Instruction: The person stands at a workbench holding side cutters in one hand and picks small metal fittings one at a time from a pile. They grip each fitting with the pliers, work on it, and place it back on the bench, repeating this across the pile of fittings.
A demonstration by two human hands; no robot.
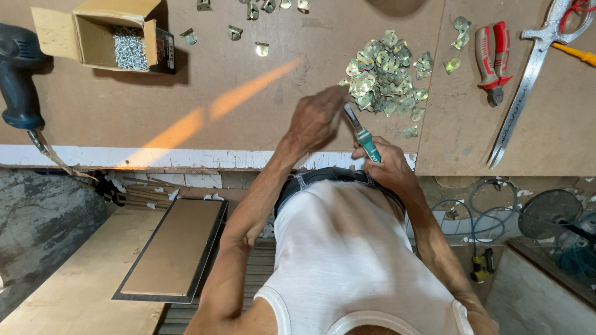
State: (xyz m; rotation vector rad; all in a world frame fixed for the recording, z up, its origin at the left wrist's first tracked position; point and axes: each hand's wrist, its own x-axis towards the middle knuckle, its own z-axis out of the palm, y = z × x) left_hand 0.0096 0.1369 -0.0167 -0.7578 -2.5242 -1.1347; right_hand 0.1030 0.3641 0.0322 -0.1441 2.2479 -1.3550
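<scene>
Now right hand (390,166) fingers grip a teal-handled screwdriver (362,133); left hand (318,118) fingers curl at its tip.

An open cardboard box of silver screws (129,48) sits in the frame's upper left on the brown board worktop (236,68), with a dark blue power drill (18,77) at the far left edge. A heap of small brass-coloured metal brackets (385,77) lies upper centre-right. Red-handled pliers (493,59) lie right of the heap, and long steel shears (528,77) lie farther right.
</scene>
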